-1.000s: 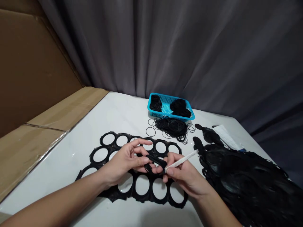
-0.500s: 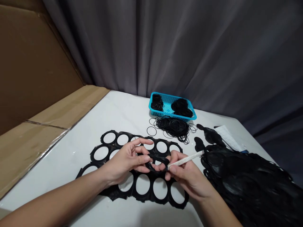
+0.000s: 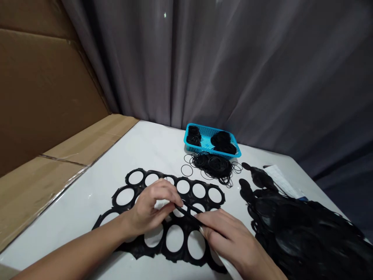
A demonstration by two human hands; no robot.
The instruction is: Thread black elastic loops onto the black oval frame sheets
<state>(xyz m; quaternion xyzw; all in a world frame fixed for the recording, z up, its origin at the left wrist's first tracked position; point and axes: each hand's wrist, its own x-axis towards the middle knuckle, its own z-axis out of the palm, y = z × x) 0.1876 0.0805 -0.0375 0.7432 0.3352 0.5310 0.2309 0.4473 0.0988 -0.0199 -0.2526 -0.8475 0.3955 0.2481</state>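
Between my two hands a black rubber ring (image 3: 189, 216) is stretched into a narrow loop. My left hand (image 3: 155, 202) pinches its far left end between thumb and fingertips. My right hand (image 3: 233, 237) is closed on its near right end, back of the hand up, and also holds a thin white stick (image 3: 229, 268) that runs out under the palm toward me. Below both hands lies a black rubber sheet (image 3: 163, 237) with rows of large round holes. My hands and wrists cover part of it.
A blue basket (image 3: 206, 144) holding bundles of thin black rings stands at the back, with a heap of similar rings (image 3: 214, 165) before it. On the right are a large pile of black rubber pieces (image 3: 303, 225) and white paper (image 3: 281, 181). Cardboard (image 3: 72, 153) borders the left.
My right hand has turned palm down, so the white stick now points toward me instead of up to the right. The ring has gone from a rounded loop to a narrow, tilted one.
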